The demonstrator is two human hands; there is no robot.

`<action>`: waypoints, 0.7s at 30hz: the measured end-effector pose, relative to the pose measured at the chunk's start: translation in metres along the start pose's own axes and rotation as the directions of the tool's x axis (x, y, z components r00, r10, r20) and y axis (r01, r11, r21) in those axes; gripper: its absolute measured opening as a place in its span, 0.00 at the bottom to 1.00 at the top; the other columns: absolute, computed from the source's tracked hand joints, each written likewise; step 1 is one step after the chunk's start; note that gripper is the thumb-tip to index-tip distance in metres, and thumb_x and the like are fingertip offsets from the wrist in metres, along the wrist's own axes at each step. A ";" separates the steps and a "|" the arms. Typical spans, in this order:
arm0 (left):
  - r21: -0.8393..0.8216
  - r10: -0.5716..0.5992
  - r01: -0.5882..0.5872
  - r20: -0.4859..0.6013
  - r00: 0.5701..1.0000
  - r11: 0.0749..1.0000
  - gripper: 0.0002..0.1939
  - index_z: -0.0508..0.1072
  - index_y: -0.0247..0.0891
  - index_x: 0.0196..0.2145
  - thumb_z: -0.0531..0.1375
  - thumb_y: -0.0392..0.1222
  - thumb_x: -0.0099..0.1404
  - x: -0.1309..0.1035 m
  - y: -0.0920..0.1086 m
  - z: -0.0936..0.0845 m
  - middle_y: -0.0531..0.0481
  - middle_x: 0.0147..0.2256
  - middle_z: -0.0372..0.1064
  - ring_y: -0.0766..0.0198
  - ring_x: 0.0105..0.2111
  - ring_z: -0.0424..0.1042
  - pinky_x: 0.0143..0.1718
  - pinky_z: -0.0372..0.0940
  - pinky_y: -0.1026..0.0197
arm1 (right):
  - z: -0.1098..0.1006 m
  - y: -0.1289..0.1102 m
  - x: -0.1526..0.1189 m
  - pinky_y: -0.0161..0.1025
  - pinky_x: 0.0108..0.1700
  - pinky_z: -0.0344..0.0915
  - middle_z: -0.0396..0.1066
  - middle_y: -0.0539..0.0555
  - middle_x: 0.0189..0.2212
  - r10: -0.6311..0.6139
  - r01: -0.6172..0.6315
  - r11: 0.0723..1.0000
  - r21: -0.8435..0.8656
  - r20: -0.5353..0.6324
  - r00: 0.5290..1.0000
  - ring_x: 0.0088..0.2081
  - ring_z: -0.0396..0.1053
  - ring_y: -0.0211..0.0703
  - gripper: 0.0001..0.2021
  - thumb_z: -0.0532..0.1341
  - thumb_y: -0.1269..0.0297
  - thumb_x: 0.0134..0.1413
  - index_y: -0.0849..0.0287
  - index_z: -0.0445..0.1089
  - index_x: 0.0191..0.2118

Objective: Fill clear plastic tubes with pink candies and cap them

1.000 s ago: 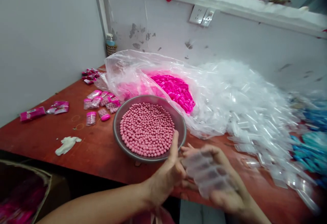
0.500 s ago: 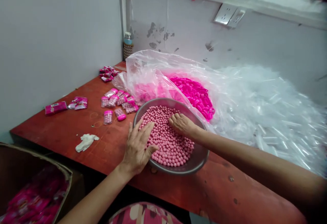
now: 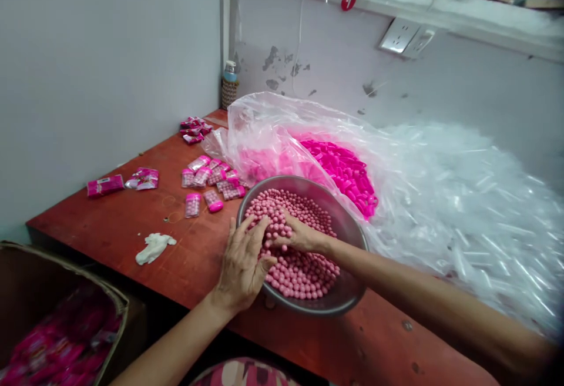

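A grey metal bowl sits at the table's front edge, filled with small round pink balls. My right hand is inside the bowl, palm turned up, with a heap of the balls in its cupped fingers. At the bowl's left side, my left hand reaches over the rim, fingers apart and thumb out, close to that heap. Its palm side is partly hidden. Small clear bottles with pink caps, several of them filled with pink balls, lie to the left of the bowl.
Behind the bowl, a clear plastic bag holds pink plastic caps. Clear plastic tubes are piled at right. Pink packets and a crumpled white piece lie at left. A carton of pink packets stands front left.
My right hand has turned from knuckles up to palm up and moved left, lifting balls toward my left hand. My left hand stays at the bowl's rim. The view has shifted slightly.
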State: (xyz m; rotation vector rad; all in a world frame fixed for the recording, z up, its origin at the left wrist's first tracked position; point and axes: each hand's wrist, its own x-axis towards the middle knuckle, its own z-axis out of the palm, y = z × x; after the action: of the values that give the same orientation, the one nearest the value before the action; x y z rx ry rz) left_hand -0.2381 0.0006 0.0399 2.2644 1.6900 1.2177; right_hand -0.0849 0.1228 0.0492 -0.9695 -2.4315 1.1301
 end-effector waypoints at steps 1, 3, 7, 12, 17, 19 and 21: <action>0.011 -0.011 0.011 0.003 1.000 1.000 0.28 0.44 0.34 0.60 0.43 0.49 0.66 0.000 0.001 0.000 0.38 0.57 0.54 0.52 0.59 0.46 0.58 0.38 0.41 | -0.003 -0.003 -0.004 0.47 0.56 0.54 0.61 0.57 0.51 0.012 -0.012 0.999 0.034 0.004 1.000 0.53 0.57 0.50 0.33 0.64 0.55 0.40 0.60 0.56 0.53; 0.033 -0.040 0.040 -0.005 0.999 0.999 0.27 0.46 0.35 0.59 0.47 0.46 0.65 0.001 0.004 -0.002 0.39 0.57 0.54 0.53 0.59 0.48 0.58 0.40 0.42 | -0.008 -0.008 -0.010 0.46 0.56 0.54 0.61 0.56 0.50 0.028 -0.028 0.997 0.078 0.003 1.000 0.53 0.57 0.50 0.35 0.64 0.54 0.40 0.60 0.53 0.54; 0.004 -0.064 0.064 -0.011 0.998 0.998 0.16 0.63 0.35 0.48 0.51 0.42 0.63 0.015 0.014 -0.010 0.42 0.46 0.67 0.55 0.49 0.62 0.54 0.52 0.49 | -0.012 -0.013 -0.019 0.44 0.51 0.60 0.62 0.55 0.47 0.052 -0.047 0.968 0.246 -0.011 0.999 0.49 0.61 0.47 0.37 0.64 0.53 0.41 0.58 0.49 0.56; -0.211 -0.127 0.169 0.200 0.972 0.963 0.07 0.70 0.37 0.36 0.53 0.38 0.61 0.052 0.022 -0.018 0.48 0.34 0.71 0.60 0.36 0.69 0.39 0.62 0.60 | -0.016 -0.003 -0.025 0.43 0.51 0.59 0.61 0.55 0.48 0.044 -0.024 0.937 0.349 -0.047 0.998 0.50 0.60 0.46 0.32 0.61 0.50 0.45 0.58 0.51 0.53; -0.453 -0.186 0.380 0.415 0.891 0.807 0.12 0.69 0.37 0.36 0.62 0.41 0.52 0.076 0.009 -0.007 0.50 0.32 0.72 0.61 0.33 0.70 0.34 0.63 0.62 | -0.021 0.005 -0.024 0.49 0.55 0.54 0.59 0.58 0.50 0.077 -0.051 0.973 0.225 -0.110 0.991 0.53 0.56 0.49 0.30 0.58 0.48 0.47 0.60 0.53 0.52; -0.509 -0.206 0.458 0.475 0.856 0.728 0.18 0.68 0.37 0.37 0.64 0.37 0.47 0.080 0.005 0.001 0.51 0.31 0.72 0.61 0.32 0.71 0.32 0.62 0.63 | -0.022 0.003 -0.023 0.49 0.54 0.55 0.60 0.58 0.50 0.103 -0.072 0.966 0.248 -0.114 0.988 0.52 0.57 0.49 0.29 0.55 0.48 0.50 0.61 0.53 0.53; -0.526 -0.247 0.475 0.446 0.860 0.706 0.16 0.68 0.37 0.33 0.65 0.34 0.44 0.084 0.005 0.009 0.53 0.27 0.71 0.62 0.30 0.70 0.31 0.61 0.64 | -0.023 0.000 -0.022 0.47 0.54 0.55 0.60 0.58 0.50 0.098 -0.060 0.950 0.307 -0.111 0.989 0.52 0.58 0.47 0.28 0.53 0.48 0.53 0.60 0.52 0.54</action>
State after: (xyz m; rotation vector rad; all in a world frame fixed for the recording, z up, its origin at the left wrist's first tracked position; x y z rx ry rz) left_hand -0.2216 0.0717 0.0818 1.5270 1.2610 1.0018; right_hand -0.0572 0.1208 0.0646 -1.0112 -2.0587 1.3770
